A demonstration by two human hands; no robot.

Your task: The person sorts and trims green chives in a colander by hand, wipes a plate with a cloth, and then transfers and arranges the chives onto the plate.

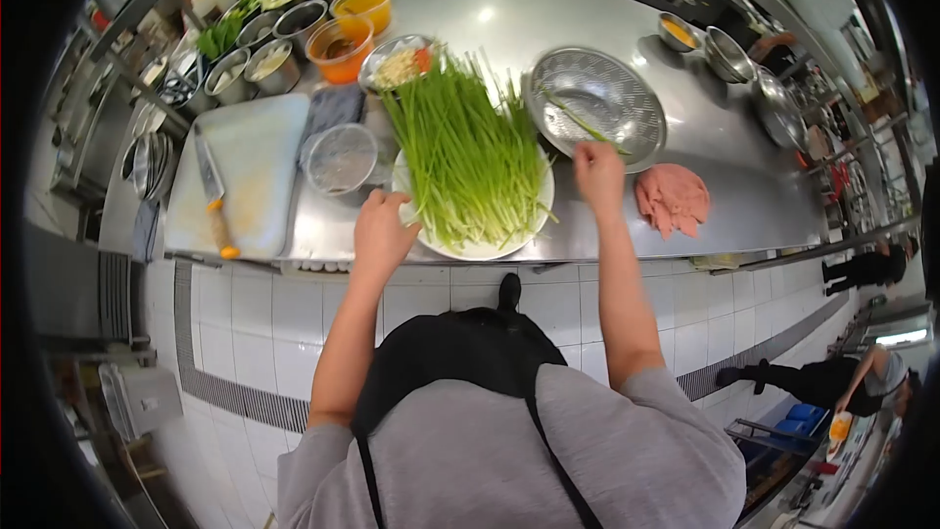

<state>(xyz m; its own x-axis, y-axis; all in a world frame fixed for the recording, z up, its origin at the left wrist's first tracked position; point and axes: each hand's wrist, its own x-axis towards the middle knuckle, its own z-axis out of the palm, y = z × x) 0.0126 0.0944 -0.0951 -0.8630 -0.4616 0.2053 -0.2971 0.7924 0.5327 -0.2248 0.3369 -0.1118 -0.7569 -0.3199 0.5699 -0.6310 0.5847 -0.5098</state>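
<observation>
A white plate (399, 176) stands near the table's front edge, heaped with long green garlic chives (470, 147), pale ends towards me. My left hand (384, 227) is at the plate's left rim, its thumb and forefinger apart; whether it touches the rim I cannot tell. My right hand (599, 179) is closed at the near edge of a perforated metal colander (612, 88). At its fingertips is a single green chive stalk (578, 118), slanting across the colander. A crumpled pink cloth (673, 198) lies to the right of this hand.
A white cutting board (264, 157) at the left bears a knife (211, 181). Beside it are a clear lidded tub (341, 159) and a dark folded cloth (336, 108). Orange tubs (340, 51) and several metal containers stand at the back left. Metal bowls (728, 54) line the right side.
</observation>
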